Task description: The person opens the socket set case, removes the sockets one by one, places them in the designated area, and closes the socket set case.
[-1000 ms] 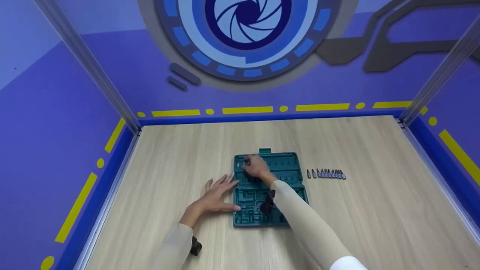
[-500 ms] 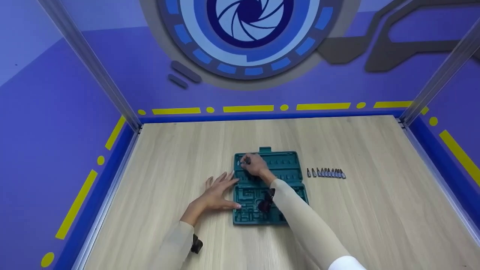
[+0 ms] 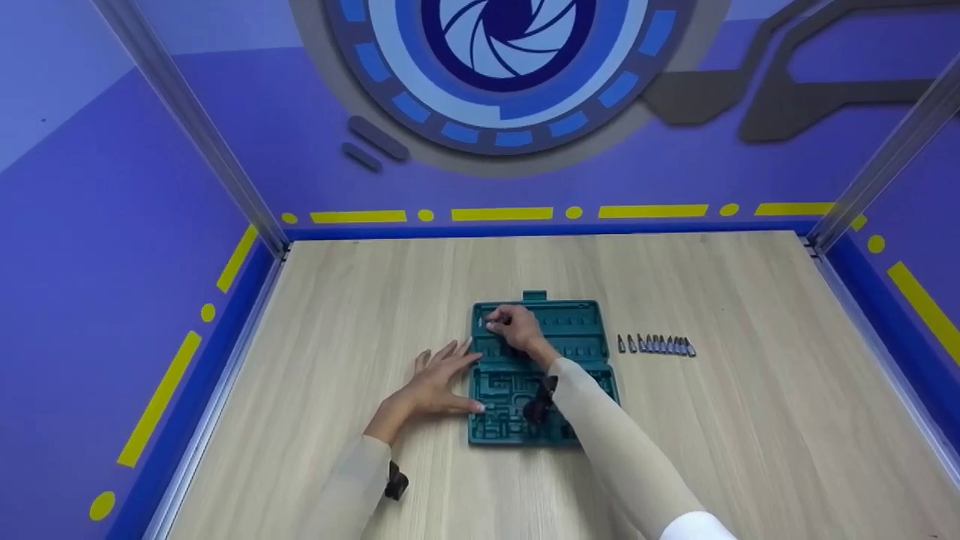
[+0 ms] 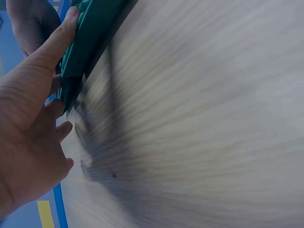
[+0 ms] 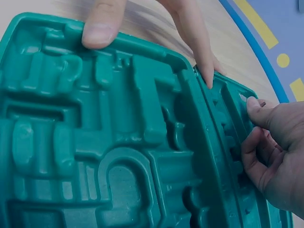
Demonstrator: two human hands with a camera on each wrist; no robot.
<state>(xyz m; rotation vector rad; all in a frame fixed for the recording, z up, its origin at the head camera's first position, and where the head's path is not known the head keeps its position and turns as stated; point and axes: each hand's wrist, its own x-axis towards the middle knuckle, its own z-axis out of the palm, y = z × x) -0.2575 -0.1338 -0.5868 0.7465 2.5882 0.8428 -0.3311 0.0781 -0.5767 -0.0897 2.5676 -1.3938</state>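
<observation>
A green plastic tool case point(image 3: 499, 442) lies unfolded on the table, its moulded slots facing up. My left hand point(image 3: 435, 386) rests at the case's left side with fingers spread and fairly straight; in the left wrist view, the thumb point(image 4: 59, 40) lies on the rim. Over the upper left of the far half, my right hand point(image 3: 517, 330) pinches a small screwdriver bit point(image 5: 242, 97) by thumb and forefinger. Its silver end shows beside the thumb in the right wrist view, while the rest is mostly hidden by the fingers.
Several screwdriver bits point(image 3: 656, 344) with dark tips stand in a row on the wooden table point(image 3: 750, 420), right of the case. Blue-purple walls point(image 3: 600, 165) with yellow marks enclose the table at the back and sides.
My right fingers have shifted slightly around the bit at the same slot area. The left hand keeps its place on the case. The whole view has drifted slightly.
</observation>
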